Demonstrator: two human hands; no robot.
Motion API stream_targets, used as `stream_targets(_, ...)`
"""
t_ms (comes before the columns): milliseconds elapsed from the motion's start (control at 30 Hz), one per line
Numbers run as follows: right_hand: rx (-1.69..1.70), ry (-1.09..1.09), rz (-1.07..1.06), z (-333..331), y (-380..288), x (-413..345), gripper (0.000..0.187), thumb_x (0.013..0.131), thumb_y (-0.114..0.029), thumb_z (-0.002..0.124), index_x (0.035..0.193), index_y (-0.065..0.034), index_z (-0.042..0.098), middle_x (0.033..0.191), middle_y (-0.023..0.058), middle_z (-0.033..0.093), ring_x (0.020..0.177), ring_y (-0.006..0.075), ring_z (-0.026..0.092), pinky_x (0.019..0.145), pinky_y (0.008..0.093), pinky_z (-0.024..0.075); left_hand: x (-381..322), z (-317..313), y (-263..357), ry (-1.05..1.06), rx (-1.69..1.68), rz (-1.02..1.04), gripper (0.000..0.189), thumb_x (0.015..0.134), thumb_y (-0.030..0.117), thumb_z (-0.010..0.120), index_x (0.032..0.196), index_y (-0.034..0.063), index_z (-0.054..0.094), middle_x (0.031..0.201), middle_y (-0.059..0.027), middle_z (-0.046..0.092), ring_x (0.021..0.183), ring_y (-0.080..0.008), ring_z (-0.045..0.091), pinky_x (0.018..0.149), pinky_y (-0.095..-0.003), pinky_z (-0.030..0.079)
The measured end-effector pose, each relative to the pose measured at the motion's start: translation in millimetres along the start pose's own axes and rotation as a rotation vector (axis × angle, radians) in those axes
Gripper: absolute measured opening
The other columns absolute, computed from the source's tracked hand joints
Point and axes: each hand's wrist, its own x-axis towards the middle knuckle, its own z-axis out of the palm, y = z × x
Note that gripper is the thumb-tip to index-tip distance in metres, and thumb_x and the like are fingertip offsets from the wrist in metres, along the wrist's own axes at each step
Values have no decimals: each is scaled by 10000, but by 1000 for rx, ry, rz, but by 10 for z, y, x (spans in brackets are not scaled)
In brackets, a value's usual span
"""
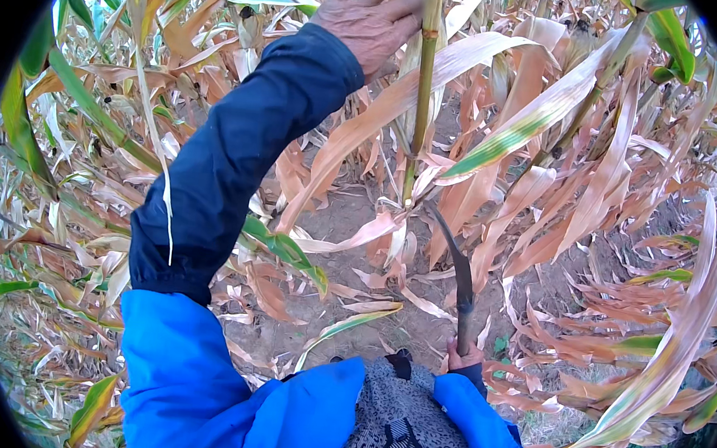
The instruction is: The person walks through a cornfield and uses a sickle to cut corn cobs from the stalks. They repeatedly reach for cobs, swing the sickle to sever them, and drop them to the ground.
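Observation:
My left hand [376, 17] is raised at the top centre, its fingers spread beside an upright maize stalk [425, 82]; the fingertips reach the stalk's edge, and whether they grip it cannot be told. The stalk's lower end, pale and cut-looking, shows near the middle of the view. Low on the right side, my right hand [465, 357] is closed around the handle of a sickle [463, 284]. Its dark curved blade points up and to the left, the tip close to the stalk's lower end. A dry maize leaf [367, 129] hangs across behind the stalk.
Dry and part-green maize plants stand close on all sides. Another leaning stalk [590, 97] is at the upper right, and a green one [105, 122] at the left. Fallen leaves [269, 293] lie on bare soil [333, 222] before me. Long leaves [673, 354] arch along the right edge.

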Motion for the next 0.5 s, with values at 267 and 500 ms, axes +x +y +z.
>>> stream_targets(267,97,63,-10,38,274,-79,189,810,-241,706,822,-61,648,578,45,557,548,100,523,535,303,458,602,272,-57,-453,-191,490,888,459,467,802,1242,177,500,1441,-53,359,1377,-307,275,1089,-541,249)
stream_targets(500,112,56,54,28,310,-58,190,816,-233,704,819,-54,642,567,41,553,552,93,529,535,299,459,394,105,121,-684,10,238,690,633,428,784,1227,208,511,1178,-5,543,1144,-225,503,989,-477,341)
